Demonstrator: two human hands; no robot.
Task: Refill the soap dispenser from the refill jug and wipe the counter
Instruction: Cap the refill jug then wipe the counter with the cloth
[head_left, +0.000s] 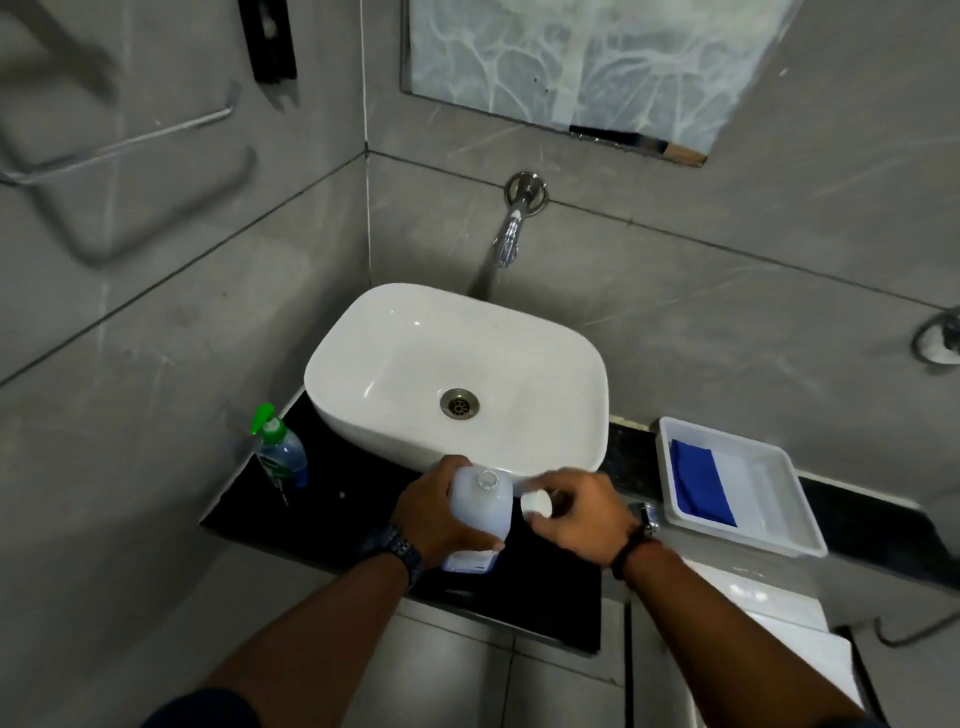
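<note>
The white translucent refill jug (480, 506) stands on the black counter (332, 499) in front of the basin, its neck uncapped. My left hand (431, 512) grips its body. Just right of the neck, my right hand (576, 514) holds the jug's white cap (536, 503) in its fingertips. The soap dispenser (280, 449), a clear bottle with a green pump, stands at the counter's left end against the wall, well left of both hands. A blue cloth (698, 480) lies folded in a white tray (779, 519) to the right.
A white vessel basin (457, 374) fills the back of the counter under a wall tap (511, 228). A towel rail (119, 145) is fixed on the left wall. A white surface (769, 613) shows below the tray on the right.
</note>
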